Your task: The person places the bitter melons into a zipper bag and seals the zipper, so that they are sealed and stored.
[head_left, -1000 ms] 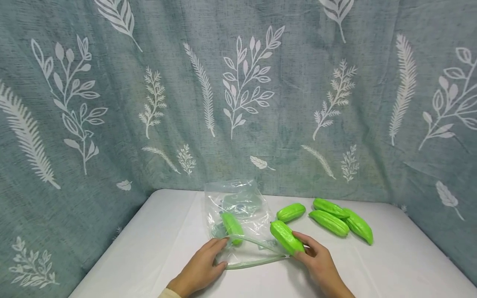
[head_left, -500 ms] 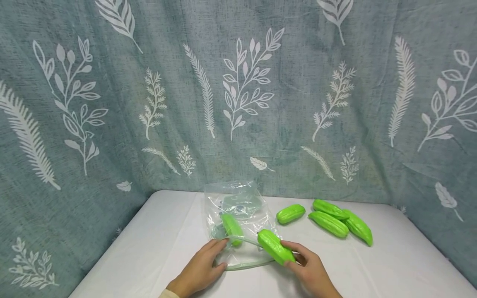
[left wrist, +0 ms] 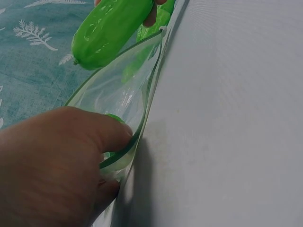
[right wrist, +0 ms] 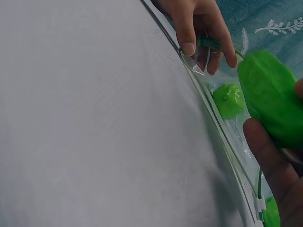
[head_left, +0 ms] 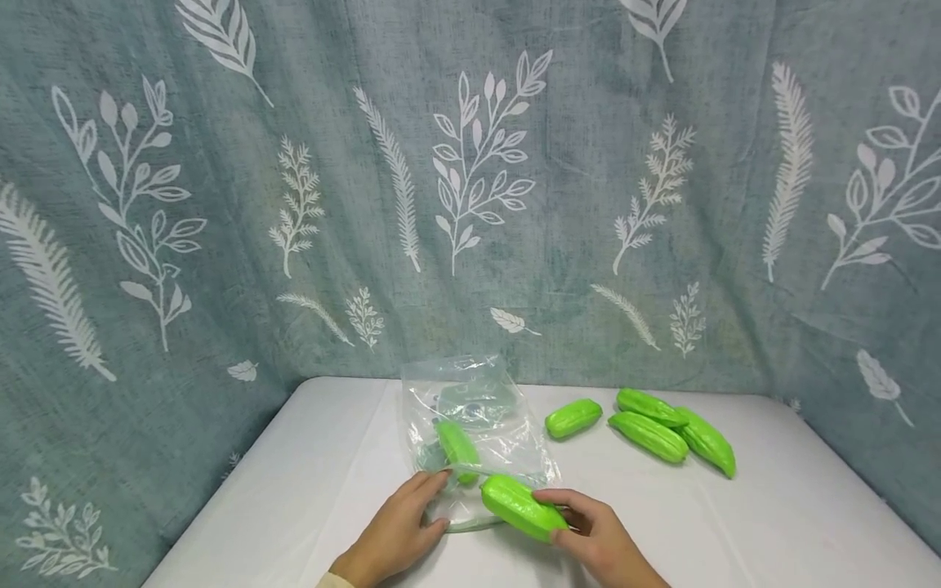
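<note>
Hand, right point(head_left: 599, 535), clamps thumb and fingers round green vegetable point(head_left: 520, 506) by plastic bag point(head_left: 509, 447); left hand point(head_left: 400, 520) grips its mouth.

From where I stand, grey-green fabric point(head_left: 559, 245) closes in the space behind the tabletop point(head_left: 294, 465) and along both its sides, hanging in soft, shallow folds. White leafy sprigs point(head_left: 456, 237), feathery fronds point(head_left: 790, 163) and small single leaves point(head_left: 509, 320) are printed across it. The tabletop is white and smooth-looking, faintly creased, with rounded far corners. Light falls evenly, though the fabric darkens beside the tabletop's left edge.
</note>
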`<state>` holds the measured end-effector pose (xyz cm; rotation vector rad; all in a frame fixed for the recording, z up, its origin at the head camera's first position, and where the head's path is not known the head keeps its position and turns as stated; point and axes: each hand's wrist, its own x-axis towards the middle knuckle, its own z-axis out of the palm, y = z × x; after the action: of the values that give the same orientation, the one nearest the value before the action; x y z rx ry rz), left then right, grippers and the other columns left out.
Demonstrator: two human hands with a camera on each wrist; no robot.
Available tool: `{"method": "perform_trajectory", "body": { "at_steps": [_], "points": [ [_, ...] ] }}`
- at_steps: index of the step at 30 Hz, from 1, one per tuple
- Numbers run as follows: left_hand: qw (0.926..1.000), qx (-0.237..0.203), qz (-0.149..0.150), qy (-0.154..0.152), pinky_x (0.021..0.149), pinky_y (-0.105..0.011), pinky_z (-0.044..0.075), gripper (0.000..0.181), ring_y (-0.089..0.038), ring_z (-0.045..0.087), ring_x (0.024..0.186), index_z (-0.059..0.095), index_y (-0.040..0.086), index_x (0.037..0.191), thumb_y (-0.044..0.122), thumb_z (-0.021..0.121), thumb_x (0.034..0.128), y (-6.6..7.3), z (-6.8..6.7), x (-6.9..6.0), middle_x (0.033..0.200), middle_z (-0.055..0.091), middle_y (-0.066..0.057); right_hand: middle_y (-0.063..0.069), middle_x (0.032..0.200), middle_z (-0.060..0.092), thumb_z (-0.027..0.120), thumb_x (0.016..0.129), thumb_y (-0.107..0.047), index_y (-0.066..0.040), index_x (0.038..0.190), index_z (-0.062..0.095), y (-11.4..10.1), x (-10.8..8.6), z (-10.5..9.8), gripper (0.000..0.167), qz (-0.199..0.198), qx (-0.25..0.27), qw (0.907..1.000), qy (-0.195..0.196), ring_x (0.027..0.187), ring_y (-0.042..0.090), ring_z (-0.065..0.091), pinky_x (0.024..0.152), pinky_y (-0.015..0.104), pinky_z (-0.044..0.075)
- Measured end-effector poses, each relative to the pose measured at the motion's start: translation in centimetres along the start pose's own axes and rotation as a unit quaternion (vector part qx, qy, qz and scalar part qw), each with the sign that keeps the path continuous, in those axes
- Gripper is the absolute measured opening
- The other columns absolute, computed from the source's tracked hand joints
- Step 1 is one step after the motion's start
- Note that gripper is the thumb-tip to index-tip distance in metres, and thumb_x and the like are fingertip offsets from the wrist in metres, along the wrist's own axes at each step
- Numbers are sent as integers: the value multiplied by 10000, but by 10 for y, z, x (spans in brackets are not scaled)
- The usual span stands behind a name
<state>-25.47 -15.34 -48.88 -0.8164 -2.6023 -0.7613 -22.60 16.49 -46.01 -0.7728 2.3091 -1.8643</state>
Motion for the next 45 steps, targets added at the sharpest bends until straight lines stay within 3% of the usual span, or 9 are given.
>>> {"method": "perform_trajectory", "body": {
  "at_steps": [9,13,19,25,36,45],
  "points": [
    [9998,-15,-192,-99,1046,-368,483,651,-185,559,1239,483,91,1472,207,751,890,2,-1,0,1332,575,-8,221,1331,576,630,903,11,-19,1321,615,4,0,-1,420,-365,-67,9976,-577,1037,153,635,894,245,537],
    [9999,7,-157,-61,1048,-362,482,649,-177,558,1240,484,90,1472,209,749,891,2,-1,1,1330,578,-5,187,1345,580,640,902,-8,-58,1315,633,4,1,-1,416,-203,-187,9979,-587,1065,135,610,906,233,527],
    [9999,40,-123,-9,1046,-366,482,652,-171,558,1236,487,88,1471,213,751,888,1,-1,0,1327,582,-4,206,1355,567,680,899,-86,-58,1319,636,3,2,2,424,231,-595,9978,-165,1028,155,623,869,218,527],
    [10000,29,-16,54,1042,-367,485,658,-173,561,1233,485,84,1473,208,758,887,0,-2,0,1323,586,-10,147,1375,573,731,886,-190,-98,1313,649,2,7,4,444,845,-948,9915,270,1100,219,591,845,214,526],
    [9999,58,101,97,1038,-357,489,661,-162,564,1225,487,82,1470,202,765,882,1,0,0,1312,590,-7,106,1230,642,790,856,-213,-13,1297,597,1,6,14,522,864,-1396,9846,596,1010,214,646,783,256,571],
    [9998,140,117,96,1030,-353,495,671,-152,565,1214,477,102,1481,217,764,885,-1,0,1,1304,586,12,36,1022,632,824,814,-230,-59,1222,643,-3,14,25,478,544,-2170,9703,919,863,122,615,734,259,550]
  ]
}}
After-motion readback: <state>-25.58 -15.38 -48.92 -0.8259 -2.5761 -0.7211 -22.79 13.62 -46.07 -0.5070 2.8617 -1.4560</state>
